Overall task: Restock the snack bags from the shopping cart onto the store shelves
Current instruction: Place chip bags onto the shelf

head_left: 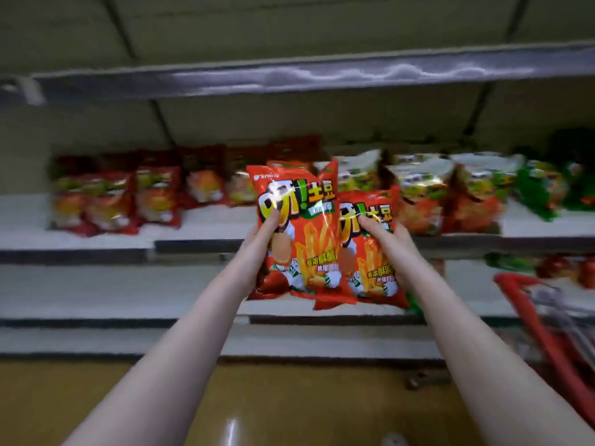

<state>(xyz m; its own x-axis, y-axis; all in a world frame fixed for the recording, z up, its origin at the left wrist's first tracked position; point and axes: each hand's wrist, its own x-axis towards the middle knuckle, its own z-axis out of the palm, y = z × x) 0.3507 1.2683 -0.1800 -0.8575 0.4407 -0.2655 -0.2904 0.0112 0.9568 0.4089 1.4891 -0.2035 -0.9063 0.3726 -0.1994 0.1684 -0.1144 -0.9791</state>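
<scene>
The left hand [261, 235] pinches one snack bag [309, 246] at its side; the right hand [388, 235] pinches a second bag [370, 272] likewise. Both are held before the front edge of the shelf [199, 244]. They look light, air-filled, slippery and crushable, so a gentle hold at the sides is best.

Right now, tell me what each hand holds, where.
Left hand grips left red bag at its left edge; right hand grips right red bag at its right edge.
</scene>
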